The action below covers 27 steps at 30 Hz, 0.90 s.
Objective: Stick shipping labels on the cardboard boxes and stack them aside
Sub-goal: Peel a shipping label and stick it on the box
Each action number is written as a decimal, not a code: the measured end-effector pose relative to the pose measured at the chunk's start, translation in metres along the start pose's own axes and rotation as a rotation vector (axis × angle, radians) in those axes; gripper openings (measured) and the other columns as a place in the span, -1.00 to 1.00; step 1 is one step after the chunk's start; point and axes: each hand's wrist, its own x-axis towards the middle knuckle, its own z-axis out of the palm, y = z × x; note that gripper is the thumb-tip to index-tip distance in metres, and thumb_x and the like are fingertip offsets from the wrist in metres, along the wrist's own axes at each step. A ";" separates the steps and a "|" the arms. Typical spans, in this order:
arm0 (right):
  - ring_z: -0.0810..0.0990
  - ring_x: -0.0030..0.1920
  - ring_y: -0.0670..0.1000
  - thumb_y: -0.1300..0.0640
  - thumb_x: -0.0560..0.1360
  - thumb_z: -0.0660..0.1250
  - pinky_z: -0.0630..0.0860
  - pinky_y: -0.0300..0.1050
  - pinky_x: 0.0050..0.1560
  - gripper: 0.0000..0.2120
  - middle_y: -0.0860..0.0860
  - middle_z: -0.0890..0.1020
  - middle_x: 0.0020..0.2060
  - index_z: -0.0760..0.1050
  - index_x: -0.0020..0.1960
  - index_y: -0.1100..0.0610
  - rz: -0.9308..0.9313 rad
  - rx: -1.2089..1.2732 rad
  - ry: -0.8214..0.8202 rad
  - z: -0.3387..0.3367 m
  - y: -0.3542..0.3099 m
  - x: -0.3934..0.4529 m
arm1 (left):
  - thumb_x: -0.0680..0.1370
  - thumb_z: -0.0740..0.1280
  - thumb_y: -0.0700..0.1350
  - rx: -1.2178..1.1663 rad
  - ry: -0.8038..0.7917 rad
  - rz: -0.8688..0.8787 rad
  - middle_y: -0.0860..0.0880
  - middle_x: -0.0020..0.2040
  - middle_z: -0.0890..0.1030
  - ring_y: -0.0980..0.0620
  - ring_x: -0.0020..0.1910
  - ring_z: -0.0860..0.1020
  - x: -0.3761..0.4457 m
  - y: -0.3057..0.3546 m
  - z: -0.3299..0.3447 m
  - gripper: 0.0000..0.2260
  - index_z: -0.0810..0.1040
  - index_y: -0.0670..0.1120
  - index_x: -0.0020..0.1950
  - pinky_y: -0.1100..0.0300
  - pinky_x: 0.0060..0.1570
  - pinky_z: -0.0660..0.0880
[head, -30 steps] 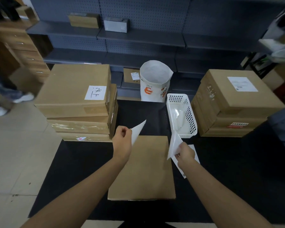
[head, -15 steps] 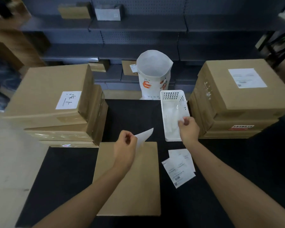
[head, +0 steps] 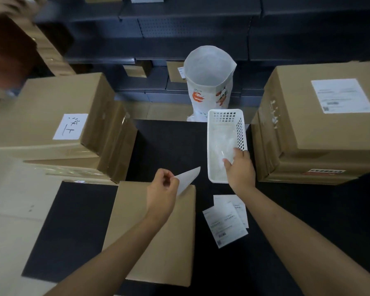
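Lying flat nearest on black surface (head: 79,227): cardboard box (head: 158,248), unlabelled. Left forearm crosses it toward 12 o'clock; left hand (head: 161,194) raised above far edge, fingers pinching white label (head: 188,178), its free corner pointing to 2 o'clock. Loose labels (head: 224,223) at 3 o'clock of box. Right arm stretched farther, right hand (head: 240,167) over near end of white basket (head: 224,144), fingers loosely spread, holding nothing. Box stacks beyond: left stack (head: 51,124) at 10 o'clock, right stack (head: 320,129) at 2 o'clock.
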 end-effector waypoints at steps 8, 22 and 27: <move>0.57 -0.30 0.07 -0.26 0.56 0.11 0.46 -0.09 -0.28 -0.48 0.01 0.57 -0.38 0.45 -0.27 0.16 0.040 0.238 -0.081 -0.018 -0.052 -0.049 | 0.52 0.27 -0.21 -0.010 0.012 0.098 0.01 -0.30 0.50 0.09 -0.34 0.44 -0.005 -0.002 -0.008 -0.95 0.46 -0.09 -0.14 0.20 -0.32 0.39; 0.66 -0.07 0.14 0.03 0.50 0.32 0.57 0.16 0.09 -0.80 0.12 0.68 -0.14 0.55 -0.09 0.18 0.217 0.780 -0.213 0.002 -0.145 -0.159 | 0.57 0.28 -0.10 -0.152 -0.175 0.547 0.09 -0.08 0.54 0.13 -0.05 0.51 -0.046 -0.050 -0.123 -0.93 0.48 -0.06 0.03 0.39 -0.07 0.41; 0.68 -0.06 0.05 0.08 0.60 0.25 0.60 0.05 0.10 -0.85 0.03 0.69 -0.12 0.55 -0.07 0.11 0.255 0.907 -0.318 0.019 -0.152 -0.209 | 0.54 0.29 0.14 0.052 0.048 0.222 0.04 0.13 0.42 0.09 0.10 0.34 -0.037 -0.088 -0.148 -0.70 0.48 -0.04 0.11 0.08 0.19 0.34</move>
